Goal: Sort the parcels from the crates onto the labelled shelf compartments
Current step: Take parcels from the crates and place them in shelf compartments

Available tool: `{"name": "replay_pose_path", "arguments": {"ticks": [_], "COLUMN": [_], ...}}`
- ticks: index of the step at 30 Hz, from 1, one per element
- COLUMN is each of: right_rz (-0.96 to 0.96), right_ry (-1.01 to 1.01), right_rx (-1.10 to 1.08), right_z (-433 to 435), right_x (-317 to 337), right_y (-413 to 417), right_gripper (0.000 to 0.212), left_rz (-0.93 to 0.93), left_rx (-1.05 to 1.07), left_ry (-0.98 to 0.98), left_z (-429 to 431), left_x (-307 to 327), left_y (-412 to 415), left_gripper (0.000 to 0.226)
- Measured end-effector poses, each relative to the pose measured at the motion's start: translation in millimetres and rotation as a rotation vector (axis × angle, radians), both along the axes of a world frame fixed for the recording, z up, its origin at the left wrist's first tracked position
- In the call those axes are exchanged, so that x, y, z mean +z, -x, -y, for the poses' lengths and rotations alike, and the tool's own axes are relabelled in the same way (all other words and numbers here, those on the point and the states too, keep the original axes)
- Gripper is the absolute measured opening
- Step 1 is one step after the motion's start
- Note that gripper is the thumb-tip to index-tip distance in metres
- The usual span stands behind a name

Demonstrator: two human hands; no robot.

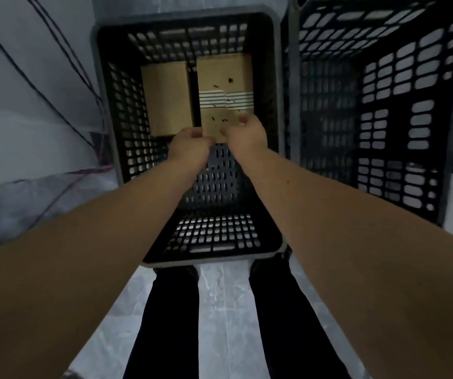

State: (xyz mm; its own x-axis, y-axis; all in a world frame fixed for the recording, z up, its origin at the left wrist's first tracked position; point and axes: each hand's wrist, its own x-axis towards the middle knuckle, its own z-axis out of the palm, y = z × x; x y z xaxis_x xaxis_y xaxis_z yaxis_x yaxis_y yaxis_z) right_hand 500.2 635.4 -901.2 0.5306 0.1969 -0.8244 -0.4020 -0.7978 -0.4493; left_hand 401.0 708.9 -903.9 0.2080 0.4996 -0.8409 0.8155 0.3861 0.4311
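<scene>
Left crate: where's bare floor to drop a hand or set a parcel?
Free: near half of the left crate floor, up to its near wall. The right crate looks bare, but dark. Crowded: far end, plain parcel beside striped parcel, whose near edge the left hand and right hand grip.

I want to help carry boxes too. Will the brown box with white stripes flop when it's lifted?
Probably not: the striped parcel looks like cardboard with straight edges, so it should stay stiff. It seems flat, so likely light. The left hand and right hand grip only its near edge, so the far end may dip.
</scene>
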Motion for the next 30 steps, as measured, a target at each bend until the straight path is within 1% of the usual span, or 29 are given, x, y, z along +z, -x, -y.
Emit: {"name": "replay_pose_path", "arguments": {"ticks": [2,5,6,8,11,12,15,16,17,18,19,20,21,24,25,26,27,28,29,30], "right_rz": [0.028,0.075,0.088,0.089,0.096,0.094,0.011,-0.029,-0.064,-0.089,-0.112,-0.133,-0.166,-0.241,-0.285,-0.333,-0.373,-0.399,-0.409,-0.418], "right_ry": [0.051,0.086,0.09,0.076,0.055,0.056,0.084,0.085,0.086,0.082,0.086,0.088,0.105,0.137,0.147,0.149,0.141,0.123,0.111,0.101], "right_rx": [-0.019,-0.044,-0.042,-0.03,-0.016,-0.018,-0.003,0.003,0.0,-0.015,-0.026,-0.034,-0.042,-0.016,-0.03,-0.07,-0.11,-0.127,-0.126,-0.116], "right_z": [-4,-3,-3,-3,-4,-6,-10,-10,-7,-3,3,10,18,38,42,46,50,55,61,68], "right_x": [-31,-68,-79,-95,-110,-111,-106,-101,-93,-84,-73,-60,-45,-4,15,34,55,78,99,118], "right_y": [-2,-11,-13,-17,-24,-26,-26,-25,-23,-20,-13,-6,2,19,22,24,25,27,27,27], "right_gripper": [0.061,0.047,0.046,0.053,0.061,0.065,0.086,0.086,0.08,0.072,0.067,0.069,0.079,0.122,0.133,0.138,0.136,0.129,0.121,0.109], "left_rz": [-0.018,-0.007,0.0,0.027,0.076,0.09,0.092,0.081,0.07,0.055,0.046,0.029,0.029,0.028,0.031,0.032,0.038,0.032,0.035,0.033], "left_rx": [-0.047,-0.05,-0.043,-0.014,0.015,0.017,0.047,0.072,0.09,0.089,0.076,0.055,0.051,0.062,0.056,0.054,0.065,0.082,0.106,0.133], "left_ry": [-0.027,-0.044,-0.051,-0.046,-0.04,-0.035,0.032,0.067,0.086,0.089,0.087,0.095,0.11,0.125,0.116,0.102,0.083,0.076,0.071,0.07], "left_z": [-7,-13,-14,-17,-17,-16,-14,-12,-8,-4,2,8,14,28,32,35,38,42,45,49], "left_x": [-31,-65,-74,-89,-103,-105,-97,-89,-80,-70,-61,-49,-36,11,25,43,58,74,93,113], "left_y": [-2,-10,-13,-20,-28,-29,-28,-25,-19,-13,-5,4,13,34,40,45,48,52,54,56], "left_gripper": [0.057,0.064,0.065,0.064,0.056,0.057,0.076,0.085,0.091,0.093,0.089,0.084,0.082,0.091,0.088,0.083,0.077,0.072,0.069,0.066]}}
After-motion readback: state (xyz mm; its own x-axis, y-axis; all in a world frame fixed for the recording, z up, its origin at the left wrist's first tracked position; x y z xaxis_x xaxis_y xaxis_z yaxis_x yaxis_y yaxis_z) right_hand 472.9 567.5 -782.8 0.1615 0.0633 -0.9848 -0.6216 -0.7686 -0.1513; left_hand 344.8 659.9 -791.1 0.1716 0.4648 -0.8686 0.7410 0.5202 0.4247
